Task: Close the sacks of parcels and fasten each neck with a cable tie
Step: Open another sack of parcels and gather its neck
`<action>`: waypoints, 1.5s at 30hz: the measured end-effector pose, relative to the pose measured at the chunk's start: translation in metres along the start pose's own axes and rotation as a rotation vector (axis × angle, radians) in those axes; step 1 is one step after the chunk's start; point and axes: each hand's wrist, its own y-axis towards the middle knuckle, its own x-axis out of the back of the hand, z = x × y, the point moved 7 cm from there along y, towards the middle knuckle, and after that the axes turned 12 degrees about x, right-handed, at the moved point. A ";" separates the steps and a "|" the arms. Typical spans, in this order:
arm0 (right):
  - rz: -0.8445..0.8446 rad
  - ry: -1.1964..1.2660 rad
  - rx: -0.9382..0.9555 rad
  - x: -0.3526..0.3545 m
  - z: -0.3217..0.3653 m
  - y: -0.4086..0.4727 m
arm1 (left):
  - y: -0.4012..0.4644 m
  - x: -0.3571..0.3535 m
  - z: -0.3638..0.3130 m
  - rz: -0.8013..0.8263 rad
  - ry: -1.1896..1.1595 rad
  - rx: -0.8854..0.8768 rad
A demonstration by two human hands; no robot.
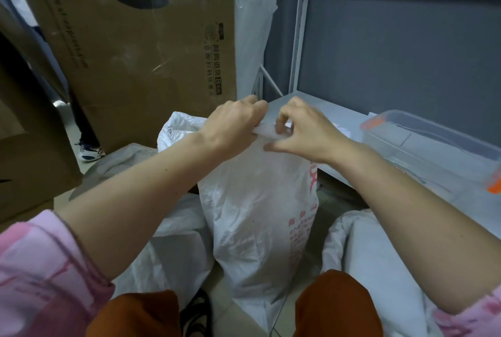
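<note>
Fingers (253, 109) of our left hand (230, 125) curl tight round the gathered neck of the white sack (254, 201) standing between our knees; our right hand (303, 130) pinches something pale there, both forearms reaching forward.

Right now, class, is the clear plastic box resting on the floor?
No. The clear plastic box sits on the white shelf, right of the sack.

Under the hands stands a sack (257, 206) of crinkled white woven plastic with a faint sheen. Left of them leans a matt brown cardboard box (130, 38); to the right sit a clear smooth plastic tub (433, 141) and a white painted metal shelf (339, 114).
</note>
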 end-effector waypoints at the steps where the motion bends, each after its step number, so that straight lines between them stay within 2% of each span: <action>1: -0.033 0.107 -0.028 0.004 0.002 0.003 | -0.002 -0.002 -0.001 -0.014 -0.033 -0.007; 3: -0.076 0.133 -0.030 0.009 0.009 0.008 | -0.006 -0.005 -0.004 -0.054 -0.107 -0.016; 7: -0.035 -0.060 -0.002 -0.001 0.017 0.007 | -0.005 -0.006 0.003 -0.050 -0.187 0.083; 9: -0.046 -0.255 0.033 -0.003 0.016 0.005 | -0.005 -0.006 0.012 0.035 -0.045 0.154; 11: -0.061 -0.326 0.019 -0.003 0.011 0.002 | -0.006 -0.005 0.024 0.146 0.148 0.193; 14: -0.050 -0.207 -0.134 0.003 -0.007 0.000 | -0.011 -0.016 0.041 0.276 0.320 0.188; 16: -0.038 -0.128 -0.206 0.009 -0.015 0.000 | -0.014 -0.027 0.045 0.305 0.349 0.170; 18: -0.043 -0.168 -0.229 0.014 -0.019 -0.001 | -0.014 -0.027 0.043 0.211 0.298 0.155; 22: -0.060 -0.404 -0.213 0.012 -0.014 -0.003 | -0.011 -0.001 0.040 -0.041 0.126 0.165; 26: -0.127 -0.549 -0.095 0.007 0.003 -0.001 | -0.013 0.005 0.042 -0.079 0.137 0.196; 29: -0.176 -0.581 -0.051 0.004 0.005 -0.003 | -0.014 -0.002 0.046 0.086 0.040 0.292; 32: -0.222 -0.587 -0.025 0.004 0.000 -0.005 | -0.021 -0.012 0.047 0.527 -0.267 0.362; 33: -0.220 -0.595 -0.027 0.004 -0.001 -0.006 | -0.023 -0.013 0.046 0.640 -0.335 0.352; 34: -0.204 -0.603 -0.038 0.004 -0.001 -0.006 | -0.023 -0.012 0.048 0.670 -0.372 0.336; 36: -0.142 -0.612 -0.089 0.003 -0.002 -0.006 | -0.016 -0.005 0.055 0.538 -0.332 0.322; 39: 0.035 -0.553 -0.195 0.001 -0.002 -0.001 | -0.009 0.003 0.050 0.185 0.009 0.189; 40: 0.099 -0.481 -0.222 0.001 -0.002 0.001 | -0.010 0.003 0.046 0.095 0.038 0.135; 42: 0.156 -0.265 -0.217 0.001 0.008 0.006 | -0.015 0.000 0.042 -0.006 -0.004 0.067; 45: 0.105 -0.083 -0.124 -0.004 0.031 0.013 | -0.021 -0.003 0.044 -0.095 -0.128 0.063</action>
